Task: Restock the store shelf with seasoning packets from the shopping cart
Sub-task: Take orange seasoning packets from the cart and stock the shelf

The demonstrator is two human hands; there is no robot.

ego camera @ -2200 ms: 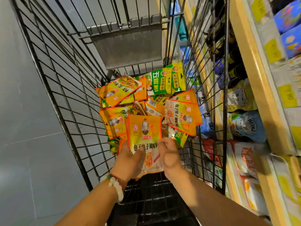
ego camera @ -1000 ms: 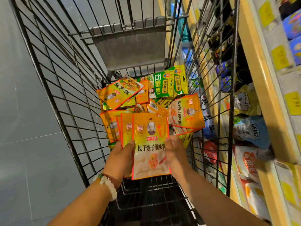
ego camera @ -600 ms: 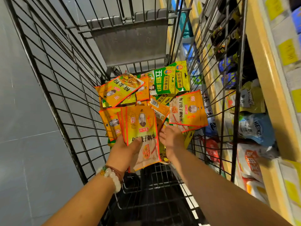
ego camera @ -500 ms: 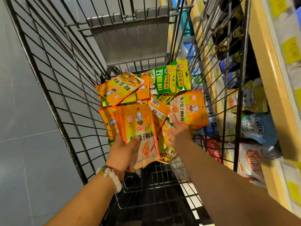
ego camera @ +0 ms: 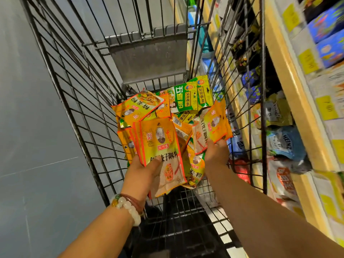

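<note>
So the seasoning packets (ego camera: 163, 116) are mostly heaped at the far end of the shopping cart (ego camera: 74, 101). Left hand (ego camera: 143, 174) has its grip pinched on a fanned stack of orange packets (ego camera: 160, 148), thumb on top. Right hand (ego camera: 216, 155) is holding a couple more orange packets (ego camera: 212, 129) by the bottom edge. Honestly those slick pouches look ready to slide out of that fan, or snag the cart wires on the way to the shelf (ego camera: 290, 75) on the right.
</note>
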